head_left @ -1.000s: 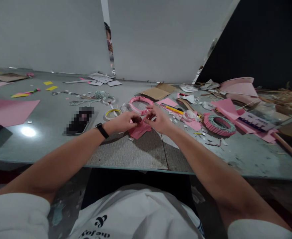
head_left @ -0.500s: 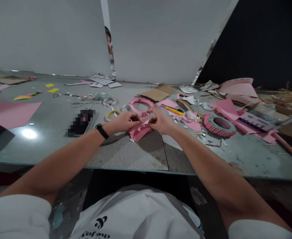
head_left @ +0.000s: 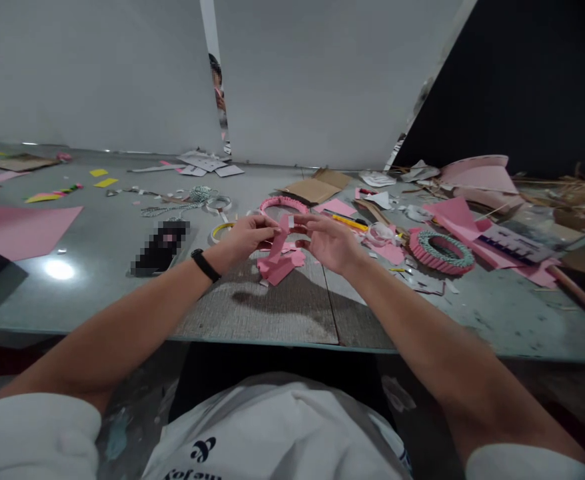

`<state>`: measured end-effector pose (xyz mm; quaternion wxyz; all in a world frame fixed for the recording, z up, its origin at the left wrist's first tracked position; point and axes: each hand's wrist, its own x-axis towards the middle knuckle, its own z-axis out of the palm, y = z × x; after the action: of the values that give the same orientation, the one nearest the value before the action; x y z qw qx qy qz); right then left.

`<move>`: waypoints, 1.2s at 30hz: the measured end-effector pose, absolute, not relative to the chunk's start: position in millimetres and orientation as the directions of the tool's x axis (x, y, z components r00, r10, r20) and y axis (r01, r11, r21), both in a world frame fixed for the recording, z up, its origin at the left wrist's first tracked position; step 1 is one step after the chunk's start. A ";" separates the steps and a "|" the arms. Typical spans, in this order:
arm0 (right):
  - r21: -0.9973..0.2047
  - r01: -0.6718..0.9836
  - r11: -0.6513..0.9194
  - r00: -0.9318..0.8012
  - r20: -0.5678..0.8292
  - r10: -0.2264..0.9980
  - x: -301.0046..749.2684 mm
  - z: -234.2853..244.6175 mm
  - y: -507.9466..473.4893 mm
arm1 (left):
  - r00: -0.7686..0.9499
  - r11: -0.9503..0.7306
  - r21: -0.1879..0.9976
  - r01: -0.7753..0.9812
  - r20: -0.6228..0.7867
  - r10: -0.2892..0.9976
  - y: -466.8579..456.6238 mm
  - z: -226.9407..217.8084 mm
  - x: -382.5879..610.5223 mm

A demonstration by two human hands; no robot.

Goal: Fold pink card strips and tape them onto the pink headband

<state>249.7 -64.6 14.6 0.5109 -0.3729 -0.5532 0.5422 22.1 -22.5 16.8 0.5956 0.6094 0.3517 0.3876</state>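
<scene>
my left grip looks pinched on a pink paper strip over the desk; the right grip is curled beside it, closure unclear. it's light, floppy paper: hold near its top, gently

Rising between the left hand and the right hand: the folded paper, lying on the counter. Sitting just behind it, a paper hoop; farther behind, a cardboard piece. Lying left of it, a tape roll, a phone, a paper sheet; right of it, a pleated paper ring.
</scene>
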 end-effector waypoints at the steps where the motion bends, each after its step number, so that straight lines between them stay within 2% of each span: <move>1: -0.980 -0.151 0.131 -0.214 0.162 0.963 247.9 15.3 -66.5 | 0.469 -0.016 0.998 -0.066 0.046 0.882 -24.5 16.6 23.6; 6: -0.979 -0.145 0.141 -0.247 0.174 0.953 245.3 13.5 -66.5 | 0.506 0.043 0.984 -0.171 0.051 0.861 -30.6 17.7 25.9; 9: -0.983 -0.102 0.153 -0.227 0.173 0.958 246.3 12.3 -65.4 | 0.535 0.063 0.981 -0.181 0.045 0.843 -30.6 18.7 24.6; 14: -0.972 -0.125 0.199 -0.235 0.224 0.946 244.2 11.7 -67.5 | 0.569 0.067 0.979 -0.190 0.054 0.821 -30.2 16.8 25.7; 20: -0.967 -0.040 0.252 -0.231 0.254 0.939 243.0 8.6 -68.9 | 0.551 0.053 0.975 -0.217 0.078 0.831 -25.3 10.2 26.9; 31: -0.913 -0.315 0.260 -0.258 0.346 0.902 245.4 -4.0 -59.3 | 0.565 0.224 0.906 -0.358 0.019 0.825 -31.6 12.6 29.4; 36: -0.906 -0.301 0.297 -0.275 0.381 0.883 246.1 -6.6 -58.5 | 0.572 0.230 0.904 -0.360 0.020 0.820 -29.7 11.3 30.0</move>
<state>246.1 -58.5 -6.6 0.5489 -0.2469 -0.5892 0.5390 30.0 -29.7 11.3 0.7465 0.4784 0.2401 0.3952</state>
